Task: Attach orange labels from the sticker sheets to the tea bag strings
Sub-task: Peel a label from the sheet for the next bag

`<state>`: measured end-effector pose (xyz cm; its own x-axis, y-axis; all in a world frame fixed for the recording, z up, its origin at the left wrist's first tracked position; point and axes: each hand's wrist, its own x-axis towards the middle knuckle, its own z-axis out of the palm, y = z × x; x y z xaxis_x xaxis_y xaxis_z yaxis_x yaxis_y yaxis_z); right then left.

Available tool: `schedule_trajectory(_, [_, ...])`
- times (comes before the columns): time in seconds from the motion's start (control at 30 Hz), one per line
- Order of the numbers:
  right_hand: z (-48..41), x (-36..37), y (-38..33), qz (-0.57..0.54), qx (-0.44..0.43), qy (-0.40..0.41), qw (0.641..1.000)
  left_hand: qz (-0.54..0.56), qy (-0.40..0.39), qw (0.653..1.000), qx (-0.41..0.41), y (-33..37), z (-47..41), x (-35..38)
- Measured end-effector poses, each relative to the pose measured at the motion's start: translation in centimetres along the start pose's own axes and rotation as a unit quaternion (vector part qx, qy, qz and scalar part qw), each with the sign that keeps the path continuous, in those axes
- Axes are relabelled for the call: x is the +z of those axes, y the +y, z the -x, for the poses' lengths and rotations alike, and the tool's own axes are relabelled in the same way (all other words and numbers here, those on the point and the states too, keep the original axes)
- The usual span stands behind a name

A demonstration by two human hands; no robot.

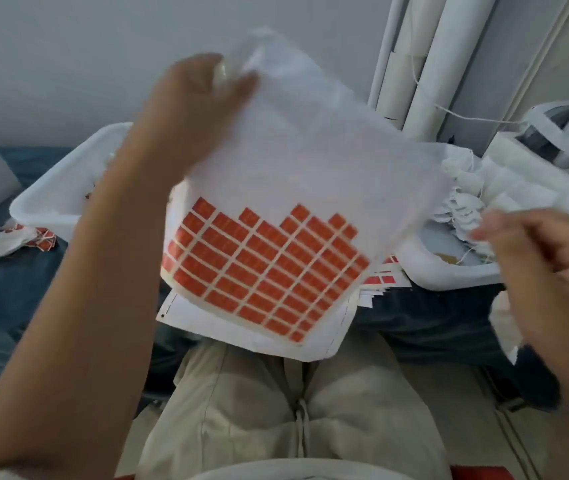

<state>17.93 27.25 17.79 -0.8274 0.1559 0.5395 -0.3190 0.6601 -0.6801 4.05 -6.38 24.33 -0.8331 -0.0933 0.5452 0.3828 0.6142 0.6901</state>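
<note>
Over spare white paper sheets (200, 323) on the lap, the left hand (203, 88) pinches the top corner of a white sticker sheet of orange rectangular labels (265, 268), likely tilting it for easy picking. The blurred right hand (546, 268) has curled fingers, and I cannot tell what they hold. Stringed white tea bags (463, 209) wait in a white plastic tray (449, 275) beyond.

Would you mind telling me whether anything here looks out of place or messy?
Yes: torn white sheet scraps with orange labels lie crumpled on the blue cloth, outside the white plastic tray. The white sticker sheet gripped by the left hand is merely half used.
</note>
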Motion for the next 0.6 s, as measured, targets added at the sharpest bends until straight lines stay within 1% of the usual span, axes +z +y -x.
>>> schedule_trajectory(0.03, [-0.2,0.1,0.1,0.030,0.027,-0.086,0.996,0.026,0.019,0.998,-0.046,-1.0,-0.2,-0.4])
schedule_trajectory(0.07, [-0.4,0.5,0.3,0.077,0.060,-0.193,0.976,0.024,0.039,0.995,-0.090,-2.1,-0.1,-0.6])
schedule_trajectory(0.1, [-0.7,1.3,0.6,0.110,0.094,-0.305,0.941,0.014,0.058,0.989,-0.134,-2.9,0.2,-0.5])
schedule_trajectory(0.13, [-0.9,2.4,1.2,0.107,0.126,-0.393,0.904,0.008,0.077,0.981,-0.176,-3.7,0.7,-0.2])
schedule_trajectory(0.17, [-1.1,3.7,2.1,0.072,0.152,-0.453,0.876,0.008,0.092,0.972,-0.215,-4.7,1.2,0.2])
schedule_trajectory(0.2, [-1.1,5.2,3.1,0.025,0.171,-0.485,0.857,0.011,0.102,0.964,-0.246,-5.4,1.9,0.7])
schedule_trajectory(0.27, [-0.9,8.2,5.0,-0.042,0.211,-0.494,0.843,0.032,0.112,0.948,-0.295,-7.2,3.2,1.7])
schedule_trajectory(0.37, [-0.3,10.9,7.2,-0.079,0.274,-0.489,0.824,0.060,0.112,0.930,-0.346,-8.7,4.7,2.9])
schedule_trajectory(0.43, [-0.1,11.6,8.1,-0.096,0.303,-0.467,0.825,0.077,0.110,0.924,-0.359,-9.1,5.3,3.2])
schedule_trajectory(0.47, [-0.2,11.7,8.5,-0.082,0.314,-0.447,0.834,0.085,0.111,0.924,-0.356,-9.2,5.4,3.3])
schedule_trajectory(0.53, [-0.3,11.5,9.3,-0.020,0.311,-0.411,0.857,0.076,0.111,0.934,-0.329,-9.6,5.3,3.4])
schedule_trajectory(0.57, [-0.4,11.4,9.7,-0.009,0.306,-0.399,0.865,0.042,0.111,0.945,-0.304,-9.7,5.3,3.5])
schedule_trajectory(0.6, [-0.5,11.4,10.1,-0.025,0.311,-0.392,0.865,-0.020,0.109,0.957,-0.266,-9.3,5.5,3.5])
